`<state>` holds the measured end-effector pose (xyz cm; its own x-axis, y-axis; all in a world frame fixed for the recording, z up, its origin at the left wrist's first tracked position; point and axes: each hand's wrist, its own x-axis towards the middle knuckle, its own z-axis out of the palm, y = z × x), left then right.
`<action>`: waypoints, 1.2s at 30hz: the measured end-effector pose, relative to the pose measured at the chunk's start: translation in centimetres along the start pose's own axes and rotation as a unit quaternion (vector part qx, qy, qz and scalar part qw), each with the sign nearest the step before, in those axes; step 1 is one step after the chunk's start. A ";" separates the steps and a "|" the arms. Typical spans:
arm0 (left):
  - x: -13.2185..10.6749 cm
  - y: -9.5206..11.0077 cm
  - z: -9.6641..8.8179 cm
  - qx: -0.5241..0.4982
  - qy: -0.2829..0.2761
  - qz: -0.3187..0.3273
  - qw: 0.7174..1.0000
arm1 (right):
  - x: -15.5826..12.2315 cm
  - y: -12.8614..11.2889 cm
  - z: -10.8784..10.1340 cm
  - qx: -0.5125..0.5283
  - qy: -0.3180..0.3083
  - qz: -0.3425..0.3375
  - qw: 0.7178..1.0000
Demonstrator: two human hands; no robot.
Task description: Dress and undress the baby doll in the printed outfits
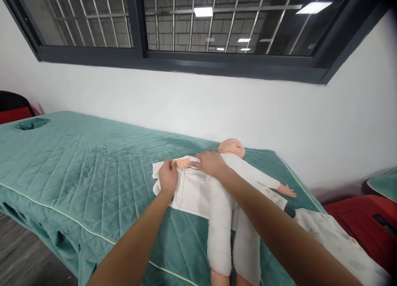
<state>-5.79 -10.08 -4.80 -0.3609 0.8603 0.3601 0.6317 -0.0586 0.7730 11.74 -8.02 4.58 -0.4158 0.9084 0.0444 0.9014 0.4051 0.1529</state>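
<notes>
A baby doll (219, 232) with a white cloth body lies on its back, its head (232, 147) turned to the right. A white baby garment (194, 195) is spread beside and partly beneath it. My left hand (168, 178) is closed in a pinch on the garment's edge, by a small peach-coloured part (182, 163) that looks like the doll's hand. My right hand (211, 162) is closed over the doll's arm on that side, a fingertip touching the peach part. Stretched out to the right is the doll's other hand (287, 190).
A green quilted cover (102, 174) lies over the bed, which has a face hole (32, 123) at the far left. Patterned white cloth (335, 236) lies at the right edge, near a red chair (362, 213). Behind the bed rise a white wall (186, 99) and a barred window.
</notes>
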 end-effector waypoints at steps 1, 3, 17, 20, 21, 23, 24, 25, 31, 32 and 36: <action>0.0 0.0 0.0 -0.001 0.003 0.003 1.000 | -0.1 0.0 0.1 -0.003 -0.001 0.004 1.000; -0.1 0.0 -0.1 -0.002 0.003 0.013 1.000 | -0.2 0.0 0.4 -0.006 -0.001 0.011 1.000; -1.4 0.8 0.2 0.043 -0.065 0.178 0.981 | 0.1 -1.3 0.6 0.052 0.044 0.059 0.996; -0.8 0.7 0.2 0.055 -0.040 0.134 0.989 | -2.1 1.6 -0.9 0.106 0.107 0.112 0.982; -0.6 0.5 0.3 0.061 -0.030 0.112 0.991 | -3.3 2.9 -1.1 0.156 0.164 0.152 0.962; -0.3 0.2 0.6 0.074 -0.014 0.077 0.994 | -6.2 5.5 -0.6 0.215 0.268 0.250 0.905; -0.2 0.1 0.7 0.081 -0.010 0.067 0.994 | -7.8 6.6 0.0 0.223 0.294 0.312 0.875; -0.2 0.0 0.8 0.088 -0.008 0.059 0.994 | -9.4 7.5 0.8 0.220 0.298 0.352 0.860; -0.4 0.3 1.1 0.148 -0.008 0.027 0.989 | -14.5 9.3 5.2 0.177 0.206 0.498 0.824; -0.4 0.3 1.1 0.158 -0.012 0.024 0.987 | -14.6 9.2 5.3 0.181 0.201 0.487 0.831; -0.6 0.6 0.9 0.156 -0.025 0.037 0.987 | -14.2 8.9 4.7 0.265 0.188 0.444 0.835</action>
<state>-4.60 -10.19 -5.05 -0.2763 0.8843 0.3763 0.8384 0.0304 0.5442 26.22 -16.86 0.64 0.5268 0.8184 0.2295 0.7593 -0.3317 -0.5599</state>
